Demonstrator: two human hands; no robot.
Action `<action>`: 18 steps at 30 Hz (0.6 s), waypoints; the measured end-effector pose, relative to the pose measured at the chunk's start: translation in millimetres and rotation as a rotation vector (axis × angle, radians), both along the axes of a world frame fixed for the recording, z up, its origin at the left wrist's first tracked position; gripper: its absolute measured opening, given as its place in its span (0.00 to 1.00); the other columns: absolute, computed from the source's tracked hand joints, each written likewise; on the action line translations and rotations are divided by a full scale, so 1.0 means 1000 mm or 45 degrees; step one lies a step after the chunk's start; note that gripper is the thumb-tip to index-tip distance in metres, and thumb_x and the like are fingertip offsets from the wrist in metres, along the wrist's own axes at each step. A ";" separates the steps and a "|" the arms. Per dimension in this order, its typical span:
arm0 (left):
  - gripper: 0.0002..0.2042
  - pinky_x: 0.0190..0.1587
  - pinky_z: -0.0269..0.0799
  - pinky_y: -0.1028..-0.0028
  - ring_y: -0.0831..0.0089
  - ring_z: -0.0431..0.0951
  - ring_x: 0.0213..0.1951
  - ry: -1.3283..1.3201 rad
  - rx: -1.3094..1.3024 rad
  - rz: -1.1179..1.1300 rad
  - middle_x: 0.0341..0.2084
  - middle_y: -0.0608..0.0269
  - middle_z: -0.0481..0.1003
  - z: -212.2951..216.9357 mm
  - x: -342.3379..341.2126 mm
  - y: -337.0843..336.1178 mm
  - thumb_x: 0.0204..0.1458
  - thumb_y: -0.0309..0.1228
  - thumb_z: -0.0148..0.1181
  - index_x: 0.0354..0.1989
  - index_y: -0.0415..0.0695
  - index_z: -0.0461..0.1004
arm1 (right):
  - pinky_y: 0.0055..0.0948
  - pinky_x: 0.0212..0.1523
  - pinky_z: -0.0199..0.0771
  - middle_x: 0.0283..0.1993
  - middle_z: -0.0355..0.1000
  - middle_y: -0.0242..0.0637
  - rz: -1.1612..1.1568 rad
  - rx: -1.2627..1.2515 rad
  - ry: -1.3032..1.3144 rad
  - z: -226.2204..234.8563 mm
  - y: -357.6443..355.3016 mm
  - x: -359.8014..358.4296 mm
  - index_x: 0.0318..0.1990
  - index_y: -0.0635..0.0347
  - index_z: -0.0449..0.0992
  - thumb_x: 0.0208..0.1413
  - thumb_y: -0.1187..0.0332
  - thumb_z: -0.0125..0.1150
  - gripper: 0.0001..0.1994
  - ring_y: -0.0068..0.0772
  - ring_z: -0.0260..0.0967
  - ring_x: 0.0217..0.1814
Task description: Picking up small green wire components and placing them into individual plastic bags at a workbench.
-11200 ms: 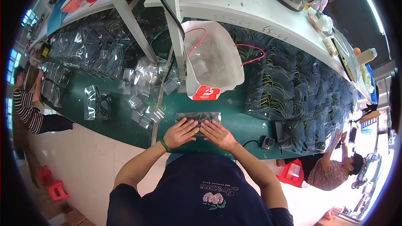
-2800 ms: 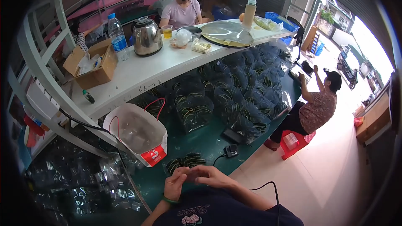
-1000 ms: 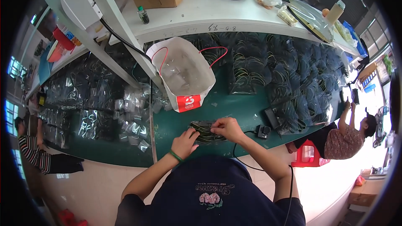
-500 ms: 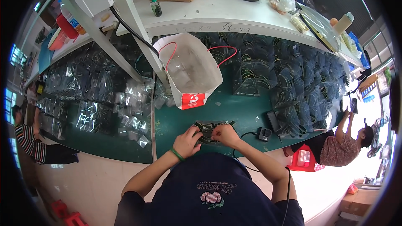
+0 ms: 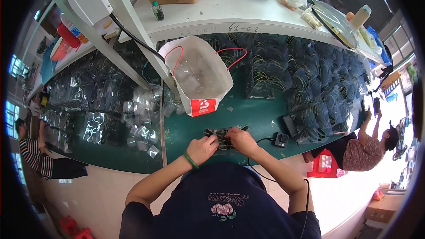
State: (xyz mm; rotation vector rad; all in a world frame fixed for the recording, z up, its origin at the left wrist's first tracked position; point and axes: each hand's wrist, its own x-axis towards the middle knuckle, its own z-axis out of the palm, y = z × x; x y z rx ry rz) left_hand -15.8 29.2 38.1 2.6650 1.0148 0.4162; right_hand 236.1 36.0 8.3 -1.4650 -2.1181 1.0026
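A small clear plastic bag with dark, curved, cable-like strands inside (image 5: 224,144) lies flat on the green table, close to my body. My left hand (image 5: 202,149), with a green bangle at its wrist, has its fingers bent and pressed together on the bag's left side. On the far right part of the same bag, the thumb and fingers of my right hand (image 5: 241,141) are pinched together. Beyond them stands an open white paper bag (image 5: 203,73) with red cord handles and clear plastic pieces inside.
Many bagged strands (image 5: 310,88) cover the table's right side. Clear packets (image 5: 144,128) lie left, beyond a seam. A small black camera (image 5: 280,140) on a cable sits right of my hands. A white shelf (image 5: 212,13) overhangs the back. Other people sit at both sides.
My right fingertips have moved to the bag's far edge. The left hand has slid slightly right along the bag, and the view has shifted a little.
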 end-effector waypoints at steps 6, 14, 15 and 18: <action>0.12 0.35 0.83 0.65 0.69 0.84 0.40 0.078 0.021 -0.064 0.54 0.70 0.81 -0.011 0.000 0.000 0.57 0.34 0.67 0.49 0.50 0.83 | 0.40 0.48 0.82 0.39 0.81 0.36 0.291 0.670 -0.657 0.016 0.021 -0.005 0.38 0.55 0.80 0.56 0.68 0.63 0.05 0.40 0.76 0.53; 0.16 0.36 0.86 0.61 0.62 0.89 0.34 0.417 -0.111 -0.194 0.60 0.55 0.80 -0.006 0.006 0.008 0.60 0.31 0.57 0.54 0.42 0.79 | 0.40 0.38 0.84 0.37 0.82 0.38 0.638 0.477 -0.810 0.013 0.040 -0.011 0.49 0.57 0.78 0.60 0.66 0.62 0.11 0.39 0.84 0.43; 0.16 0.36 0.86 0.61 0.62 0.89 0.34 0.420 -0.114 -0.194 0.60 0.55 0.80 -0.002 0.008 0.007 0.60 0.31 0.57 0.54 0.42 0.79 | 0.40 0.38 0.84 0.37 0.82 0.38 0.638 0.475 -0.806 0.009 0.039 -0.008 0.49 0.57 0.78 0.60 0.66 0.62 0.11 0.39 0.84 0.43; 0.18 0.37 0.86 0.60 0.60 0.89 0.36 0.531 -0.135 -0.207 0.63 0.53 0.79 0.002 0.016 0.005 0.63 0.31 0.54 0.59 0.41 0.77 | 0.42 0.42 0.85 0.38 0.82 0.42 0.504 0.524 -0.699 -0.002 0.036 -0.001 0.57 0.61 0.76 0.61 0.67 0.61 0.17 0.44 0.84 0.44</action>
